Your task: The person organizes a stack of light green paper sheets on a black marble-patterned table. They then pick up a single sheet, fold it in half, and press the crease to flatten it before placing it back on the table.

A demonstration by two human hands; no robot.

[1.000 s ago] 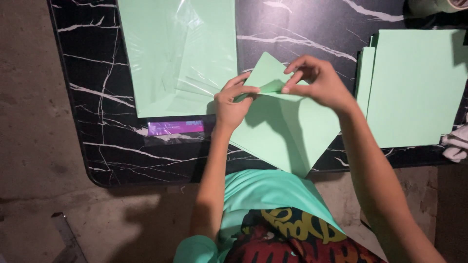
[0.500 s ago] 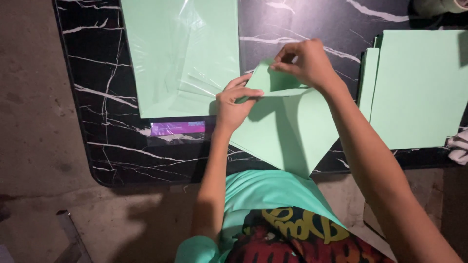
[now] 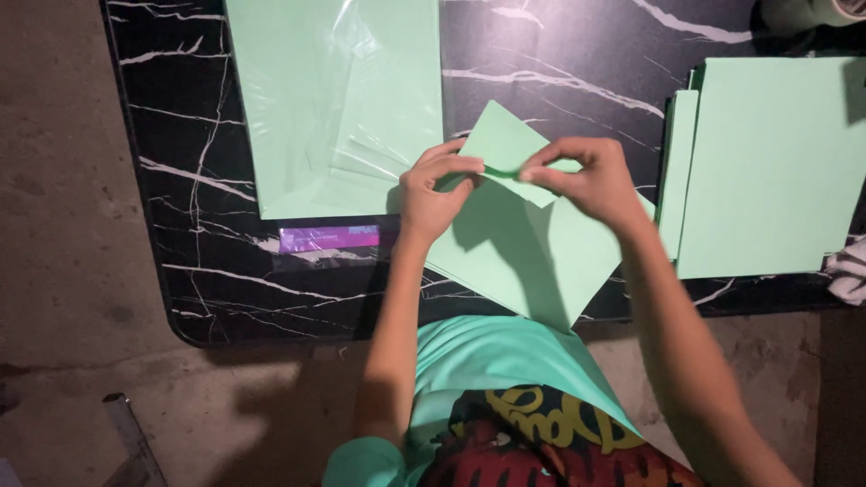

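The black marble-patterned table (image 3: pixel 577 54) carries a clear-wrapped pack of green paper (image 3: pixel 334 99) at the left and a loose stack of green sheets (image 3: pixel 767 162) at the right; between them lies the green sheet being folded (image 3: pixel 519 257), set cornerwise with its near corner over the table edge. To fold well, keep the flap's edges aligned and press the crease flat. Left hand (image 3: pixel 433 189) and right hand (image 3: pixel 586 180) both pinch the folded top corner, fingers closed, apparently on the crease; half a second ago the right hand was higher, and the left lay flatter.
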